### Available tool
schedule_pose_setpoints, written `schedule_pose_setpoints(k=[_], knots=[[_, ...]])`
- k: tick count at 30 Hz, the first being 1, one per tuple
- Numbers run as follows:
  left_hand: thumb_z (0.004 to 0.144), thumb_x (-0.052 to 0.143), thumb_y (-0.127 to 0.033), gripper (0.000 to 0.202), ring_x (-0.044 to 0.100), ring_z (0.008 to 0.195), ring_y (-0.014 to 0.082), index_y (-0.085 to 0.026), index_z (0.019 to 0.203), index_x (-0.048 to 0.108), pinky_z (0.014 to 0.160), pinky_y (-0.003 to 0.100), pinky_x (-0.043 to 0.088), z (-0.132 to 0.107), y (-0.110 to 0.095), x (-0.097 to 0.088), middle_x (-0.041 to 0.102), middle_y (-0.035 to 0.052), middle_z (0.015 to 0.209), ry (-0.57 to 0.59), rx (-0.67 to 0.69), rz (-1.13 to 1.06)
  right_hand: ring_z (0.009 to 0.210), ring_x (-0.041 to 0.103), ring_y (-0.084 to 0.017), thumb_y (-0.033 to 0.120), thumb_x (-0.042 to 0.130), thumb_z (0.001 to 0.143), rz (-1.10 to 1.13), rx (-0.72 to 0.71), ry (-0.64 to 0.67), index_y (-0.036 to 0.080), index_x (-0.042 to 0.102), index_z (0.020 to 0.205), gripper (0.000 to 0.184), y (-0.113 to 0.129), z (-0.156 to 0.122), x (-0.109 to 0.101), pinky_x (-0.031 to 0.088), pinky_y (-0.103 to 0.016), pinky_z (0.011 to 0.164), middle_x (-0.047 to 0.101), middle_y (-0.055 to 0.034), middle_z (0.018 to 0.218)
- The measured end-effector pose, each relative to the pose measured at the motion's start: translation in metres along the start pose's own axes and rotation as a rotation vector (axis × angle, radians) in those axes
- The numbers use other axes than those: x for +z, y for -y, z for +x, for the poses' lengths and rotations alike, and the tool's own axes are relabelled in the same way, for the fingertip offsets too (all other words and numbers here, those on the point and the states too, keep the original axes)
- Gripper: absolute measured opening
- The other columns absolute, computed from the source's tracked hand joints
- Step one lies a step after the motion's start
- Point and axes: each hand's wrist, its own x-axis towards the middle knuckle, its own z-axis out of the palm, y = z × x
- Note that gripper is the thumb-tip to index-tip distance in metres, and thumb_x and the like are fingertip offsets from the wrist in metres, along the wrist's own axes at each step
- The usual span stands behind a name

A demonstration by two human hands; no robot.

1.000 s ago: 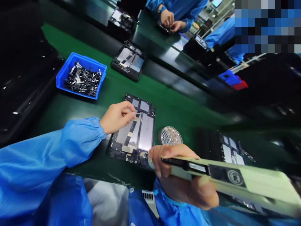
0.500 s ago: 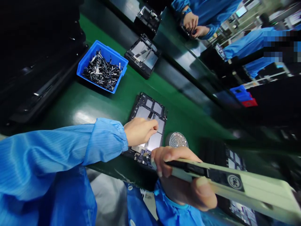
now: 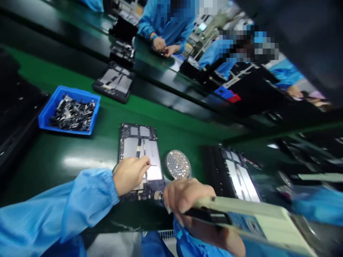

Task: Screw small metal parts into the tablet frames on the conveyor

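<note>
An opened tablet (image 3: 154,151) lies flat on the green bench, its silvery battery panels and dark frame facing up. Over its lower half is my left hand (image 3: 130,175), thumb and forefinger pinched together on a thin dark sliver (image 3: 153,165). My right hand (image 3: 184,196) is wrapped round a cream-coloured electric screwdriver (image 3: 246,210), whose metal nose points left at the tablet's lower right corner. Whether its bit touches the tablet cannot be made out. Right of the tablet stands a round screw tray (image 3: 178,163) with rows of small shiny screws.
A blue bin (image 3: 44,119) full of small metal and black parts sits at the left. Another opened tablet (image 3: 115,80) lies behind, and more tablets (image 3: 238,175) are stacked at the right. Beyond a dark ledge, a co-worker's hands (image 3: 164,46) handle something dark.
My view has turned right, so the bench things appear further left and lower. Both hands stay by the tablet, and the thin sliver at my left fingertips shows more clearly.
</note>
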Motion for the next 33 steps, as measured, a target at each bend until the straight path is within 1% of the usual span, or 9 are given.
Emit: schedule_pose_setpoints(k=[3,6,9,11,13,17,21,27,33], knots=[[0.101,0.054,-0.028,0.015,0.078,0.083,0.0194,-0.025,0.102,0.069,0.072,0.025,0.057,0.0,0.006,-0.002,0.081,0.0019,0.09,-0.007,0.074,-0.029,0.034,0.04,-0.012,0.055,0.067,0.095,-0.043,-0.078,-0.083,0.025,0.082,0.099,0.034,0.017,0.009,-0.024,0.046,-0.029,0.047,0.042,0.0078,0.043],[0.102,0.054,-0.032,0.017,0.077,0.077,0.0174,-0.024,0.101,0.069,0.069,0.024,0.056,0.003,0.004,-0.01,0.081,0.0001,0.089,0.021,0.129,-0.099,0.036,0.043,-0.013,0.06,0.069,0.087,-0.095,-0.217,-0.379,0.021,0.078,0.087,0.04,0.019,0.026,-0.055,0.044,-0.029,0.044,0.047,0.0052,0.044],[0.1,0.056,-0.037,0.02,0.072,0.065,0.016,-0.025,0.096,0.072,0.062,0.025,0.054,0.01,-0.006,-0.02,0.079,-0.0003,0.084,0.048,0.045,-0.158,0.034,0.043,-0.012,0.062,0.076,0.076,-0.1,-0.208,-0.648,0.021,0.067,0.072,0.042,0.001,0.044,-0.084,0.039,-0.027,0.04,0.044,0.0069,0.041],[0.096,0.059,-0.041,0.023,0.071,0.068,0.0175,-0.025,0.089,0.074,0.059,0.026,0.053,0.019,-0.011,-0.029,0.08,0.0021,0.09,0.008,-0.024,-0.192,0.032,0.042,-0.011,0.065,0.079,0.072,-0.089,-0.163,-0.731,0.021,0.062,0.068,0.048,-0.017,0.052,-0.096,0.039,-0.026,0.038,0.043,0.0079,0.04],[0.091,0.064,-0.045,0.026,0.071,0.075,0.0205,-0.024,0.083,0.075,0.06,0.028,0.053,0.033,-0.012,-0.039,0.079,0.0052,0.094,-0.086,-0.061,-0.196,0.031,0.041,-0.01,0.066,0.082,0.069,-0.053,-0.151,-0.796,0.021,0.062,0.068,0.049,-0.033,0.056,-0.102,0.04,-0.026,0.037,0.045,0.0087,0.041],[0.079,0.072,-0.053,0.033,0.06,0.063,0.019,-0.022,0.089,0.076,0.055,0.028,0.044,0.064,0.003,-0.059,0.07,0.0038,0.074,-0.293,-0.24,-0.18,0.031,0.043,-0.009,0.06,0.087,0.066,0.011,-0.146,-0.844,0.02,0.064,0.072,0.046,-0.053,0.06,-0.104,0.045,-0.027,0.039,0.049,0.0092,0.041],[0.069,0.079,-0.054,0.046,0.051,0.06,0.0139,-0.019,0.099,0.075,0.052,0.024,0.038,0.079,0.025,-0.069,0.068,0.0021,0.077,-0.45,-0.393,-0.264,0.034,0.047,-0.01,0.052,0.087,0.067,0.007,-0.131,-0.853,0.021,0.064,0.074,0.039,-0.059,0.062,-0.106,0.048,-0.027,0.041,0.053,0.0086,0.042],[0.065,0.083,-0.047,0.045,0.047,0.059,0.0121,-0.016,0.096,0.074,0.05,0.022,0.036,0.078,0.041,-0.075,0.059,0.0002,0.066,-0.546,-0.497,-0.356,0.036,0.05,-0.01,0.049,0.084,0.071,-0.05,-0.132,-0.86,0.021,0.059,0.065,0.038,-0.062,0.064,-0.108,0.051,-0.029,0.045,0.054,0.0071,0.047],[0.061,0.084,-0.047,0.047,0.046,0.057,0.0104,-0.015,0.094,0.074,0.048,0.02,0.033,0.081,0.048,-0.077,0.057,-0.0013,0.063,-0.548,-0.526,-0.414,0.035,0.048,-0.01,0.048,0.085,0.07,-0.058,-0.136,-0.868,0.022,0.06,0.069,0.036,-0.064,0.064,-0.107,0.052,-0.029,0.044,0.053,0.0083,0.048]])
